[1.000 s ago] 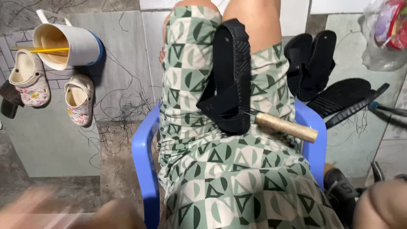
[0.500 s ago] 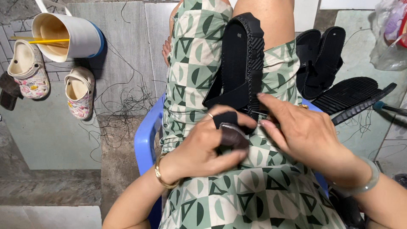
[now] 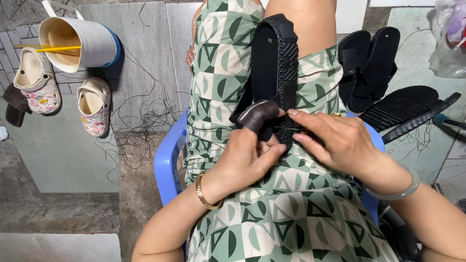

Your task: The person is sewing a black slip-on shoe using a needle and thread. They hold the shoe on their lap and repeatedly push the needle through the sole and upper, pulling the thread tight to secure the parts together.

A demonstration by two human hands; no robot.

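Observation:
A black sandal (image 3: 272, 63) lies lengthwise on my lap, over a green patterned dress (image 3: 272, 213). My left hand (image 3: 242, 162) grips the sandal's near end; a dark brown finger guard (image 3: 257, 114) covers one finger and presses on the sole. My right hand (image 3: 340, 140) comes in from the right and pinches the sandal's ribbed edge with thumb and fingertips. What lies under its palm is hidden. The left wrist has a gold bracelet and the right wrist a pale green bangle.
I sit on a blue plastic chair (image 3: 167, 165). Left on the floor are a white bucket (image 3: 92, 43) holding yellow sticks, two patterned clogs (image 3: 34, 87), and loose black threads (image 3: 145, 121). Black sandals and soles (image 3: 388, 97) lie to the right, below a plastic bag (image 3: 449, 43).
A second ago the sandal and a wooden-handled tool lay on my lap untouched. Both hands then came onto the sandal's near end; the tool is no longer in sight.

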